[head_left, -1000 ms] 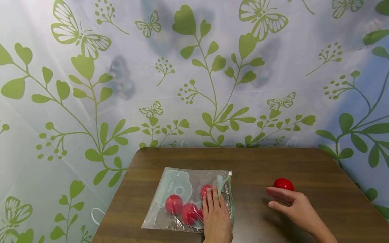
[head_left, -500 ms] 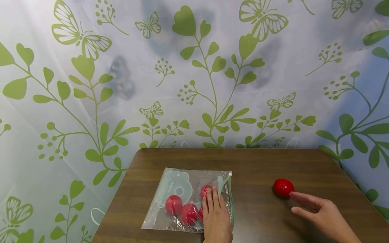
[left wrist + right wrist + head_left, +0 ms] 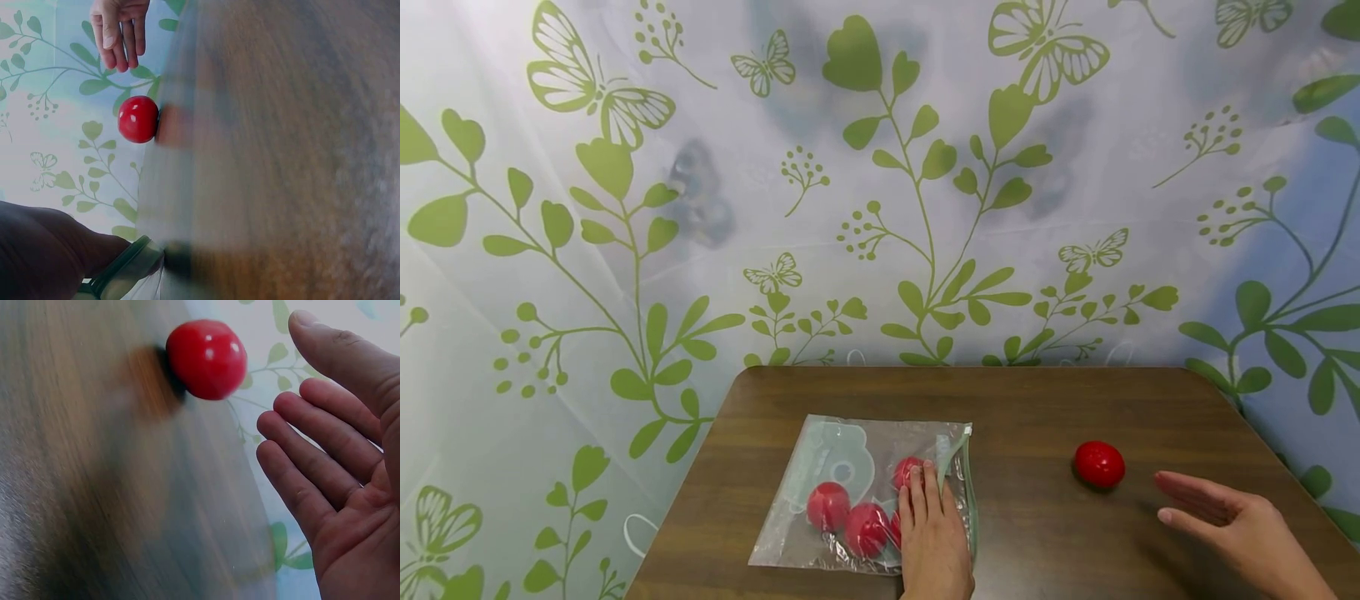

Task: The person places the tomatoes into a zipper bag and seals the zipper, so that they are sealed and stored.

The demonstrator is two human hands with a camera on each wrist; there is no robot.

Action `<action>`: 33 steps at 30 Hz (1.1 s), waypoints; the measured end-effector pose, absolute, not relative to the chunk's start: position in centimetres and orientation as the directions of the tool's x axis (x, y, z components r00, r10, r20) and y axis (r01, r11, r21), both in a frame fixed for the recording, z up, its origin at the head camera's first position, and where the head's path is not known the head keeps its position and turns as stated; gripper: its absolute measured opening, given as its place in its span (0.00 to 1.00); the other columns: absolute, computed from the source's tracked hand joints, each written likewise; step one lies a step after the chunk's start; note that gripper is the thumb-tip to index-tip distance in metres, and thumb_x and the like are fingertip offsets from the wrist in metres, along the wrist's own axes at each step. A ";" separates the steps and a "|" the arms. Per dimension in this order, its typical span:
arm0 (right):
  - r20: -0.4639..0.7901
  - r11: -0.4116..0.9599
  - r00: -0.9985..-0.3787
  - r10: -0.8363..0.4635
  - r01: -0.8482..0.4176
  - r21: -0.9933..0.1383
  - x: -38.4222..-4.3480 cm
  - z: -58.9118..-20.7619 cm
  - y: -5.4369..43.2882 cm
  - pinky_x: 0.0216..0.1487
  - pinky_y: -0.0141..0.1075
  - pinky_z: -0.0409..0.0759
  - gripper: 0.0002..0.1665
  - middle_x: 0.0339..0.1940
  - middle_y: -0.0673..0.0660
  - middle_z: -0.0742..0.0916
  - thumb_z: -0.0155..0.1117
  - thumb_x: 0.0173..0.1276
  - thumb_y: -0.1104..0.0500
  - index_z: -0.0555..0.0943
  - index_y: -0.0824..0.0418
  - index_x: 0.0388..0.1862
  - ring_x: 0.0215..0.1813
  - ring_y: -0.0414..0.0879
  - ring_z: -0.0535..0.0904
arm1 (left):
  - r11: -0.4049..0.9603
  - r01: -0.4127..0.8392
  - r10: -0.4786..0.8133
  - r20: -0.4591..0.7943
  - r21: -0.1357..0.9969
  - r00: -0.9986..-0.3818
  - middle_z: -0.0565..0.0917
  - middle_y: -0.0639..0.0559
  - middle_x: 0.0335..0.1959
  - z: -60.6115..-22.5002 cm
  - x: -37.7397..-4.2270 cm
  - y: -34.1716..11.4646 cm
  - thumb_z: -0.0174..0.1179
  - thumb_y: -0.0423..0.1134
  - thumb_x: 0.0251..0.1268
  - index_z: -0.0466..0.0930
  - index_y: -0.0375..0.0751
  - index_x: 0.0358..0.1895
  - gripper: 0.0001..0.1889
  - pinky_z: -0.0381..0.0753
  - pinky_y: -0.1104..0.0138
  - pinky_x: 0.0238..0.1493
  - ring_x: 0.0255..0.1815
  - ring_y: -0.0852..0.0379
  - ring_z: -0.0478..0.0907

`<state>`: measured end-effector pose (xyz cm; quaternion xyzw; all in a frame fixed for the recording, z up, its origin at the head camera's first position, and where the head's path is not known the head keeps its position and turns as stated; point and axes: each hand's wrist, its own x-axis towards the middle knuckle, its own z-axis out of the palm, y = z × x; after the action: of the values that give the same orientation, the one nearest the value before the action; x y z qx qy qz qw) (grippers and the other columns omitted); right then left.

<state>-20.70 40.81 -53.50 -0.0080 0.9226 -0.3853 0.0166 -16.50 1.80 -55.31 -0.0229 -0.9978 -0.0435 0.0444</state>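
A clear zip bag [image 3: 778, 546] lies flat on the table, with several round red fruits [image 3: 829, 506] inside that look like tomatoes. My left hand [image 3: 934, 533] rests on the bag's right part with its fingers straight, partly covering one fruit. To the right, a glossy red tomato-like fruit [image 3: 1099, 464] sits alone on the wood, also plain in the right wrist view. My right hand [image 3: 1236, 525] hovers to the right of that fruit, apart from it, thumb and fingers spread and holding nothing. The bag's green zip edge [image 3: 128, 265] shows below the left hand in the left wrist view.
The brown wooden table [image 3: 1022, 400] ends at a back edge against a hanging cloth [image 3: 820, 208] printed with green leaves and butterflies. A white slider [image 3: 967, 429] sits at the bag's top right corner. A pale flower shape [image 3: 842, 454] shows on the bag.
My right hand has moved right, away from the lone red fruit, which it partly covered before. The left hand and the bag stay put.
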 end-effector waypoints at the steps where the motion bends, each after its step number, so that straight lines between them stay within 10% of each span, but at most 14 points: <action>1: -0.028 0.706 -0.999 -0.027 0.001 -0.708 -20.8 -53.6 40.9 0.42 0.25 0.87 0.44 0.66 0.70 0.88 0.77 0.73 0.42 0.78 0.70 0.75 0.49 0.18 0.82 | 0.995 0.050 0.042 0.092 0.085 -0.995 0.61 0.38 0.89 -55.3 -16.5 1.8 0.90 0.50 0.31 0.72 0.40 0.80 0.62 0.61 0.44 0.87 0.90 0.36 0.57; 22: 0.097 0.687 -0.993 -0.072 -0.120 -0.717 -23.8 -56.1 40.5 0.42 0.20 0.84 0.38 0.60 0.60 0.93 0.81 0.71 0.47 0.83 0.68 0.70 0.50 0.20 0.85 | 0.997 0.044 0.038 0.072 0.070 -0.997 0.61 0.39 0.89 -55.3 -16.6 1.8 0.88 0.52 0.37 0.71 0.41 0.81 0.60 0.61 0.44 0.87 0.90 0.37 0.57; 33: 0.018 0.680 -0.997 -0.082 -0.069 -0.730 -25.4 -56.7 39.4 0.44 0.23 0.86 0.47 0.72 0.73 0.84 0.78 0.71 0.40 0.78 0.69 0.76 0.51 0.18 0.82 | 0.995 0.047 0.041 0.066 0.085 -0.997 0.60 0.40 0.89 -55.2 -16.6 1.8 0.88 0.53 0.39 0.71 0.42 0.82 0.59 0.60 0.44 0.88 0.91 0.37 0.55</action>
<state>-25.44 39.43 -56.65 -0.0411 0.9165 -0.3979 0.0079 -16.64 1.75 -55.19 -0.0221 -0.9983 -0.0434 0.0321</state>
